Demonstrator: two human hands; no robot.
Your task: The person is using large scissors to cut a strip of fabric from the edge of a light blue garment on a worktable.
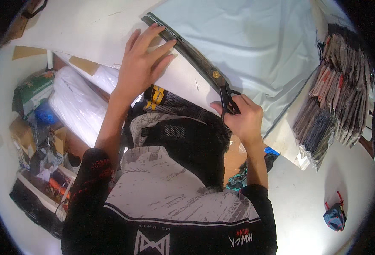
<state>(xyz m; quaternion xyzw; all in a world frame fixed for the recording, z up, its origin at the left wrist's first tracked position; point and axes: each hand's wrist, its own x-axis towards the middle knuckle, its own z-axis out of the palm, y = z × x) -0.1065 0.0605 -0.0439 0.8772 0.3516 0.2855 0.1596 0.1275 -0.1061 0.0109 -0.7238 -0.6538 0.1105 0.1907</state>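
A large pale blue fabric [255,46] lies over the white table [89,19], with a dark band [164,29] along its left edge. My left hand [143,59] rests with fingers spread, the fingertips on that band near its far end. My right hand [245,119] grips a pair of black scissors [222,87] by the handles. The blades point away to the upper left along the fabric's edge, toward my left fingertips. Whether fabric lies between the blades, I cannot tell.
Plastic-bagged garments [336,85] stand stacked at the right. On the left are a white plastic-wrapped bundle [79,106], a green sack [32,91] and cardboard boxes [24,131]. Black mesh with yellow labels [158,94] is by the table's near edge. A small pouch [335,216] lies lower right.
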